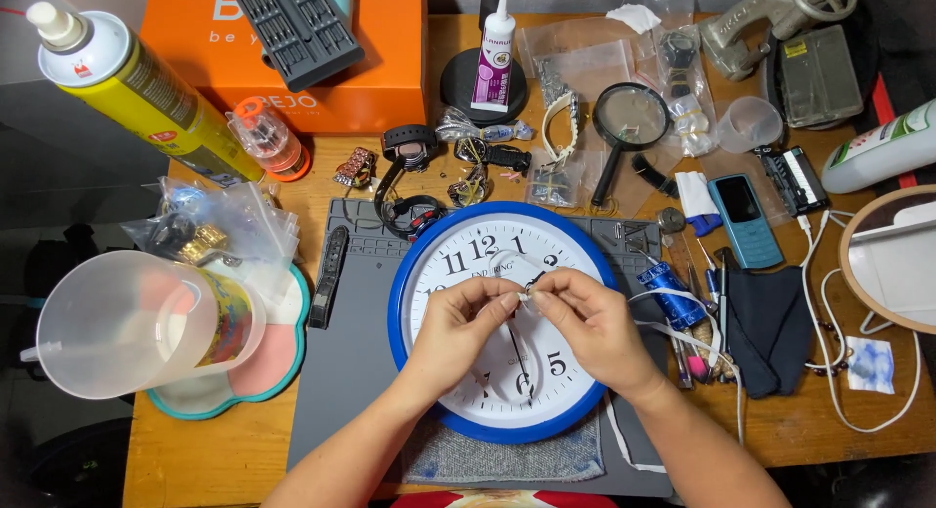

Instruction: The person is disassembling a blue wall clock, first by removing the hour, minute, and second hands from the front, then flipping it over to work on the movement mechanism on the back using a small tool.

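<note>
Both hands are meeting over the centre of a round wall clock (506,321) with a blue rim, which is lying face up on a grey mat (351,371) in the lower middle of the frame. The left hand (458,325) and the right hand (593,325) are each pinching, fingertips together, on a small white piece (527,295) held between them just above the dial; what exactly it is I cannot tell, it is too small.

The clock's black hands are lying right beneath the fingers, so a slip or a hard pull would likely be bending them or scratching the dial. If the small piece is dropped, it could easily be getting lost among the clutter.

The wooden surface (205,449) is crowding in on all sides. A clear plastic jug (127,325) is sitting at the left, a yellow spray can (136,84) at the upper left, an orange box (380,50) at the top, a magnifying glass (629,123) and a small blue phone (743,215) at the upper right. A white cable (682,303) is trailing just beside the right wrist and could be snagging it.
</note>
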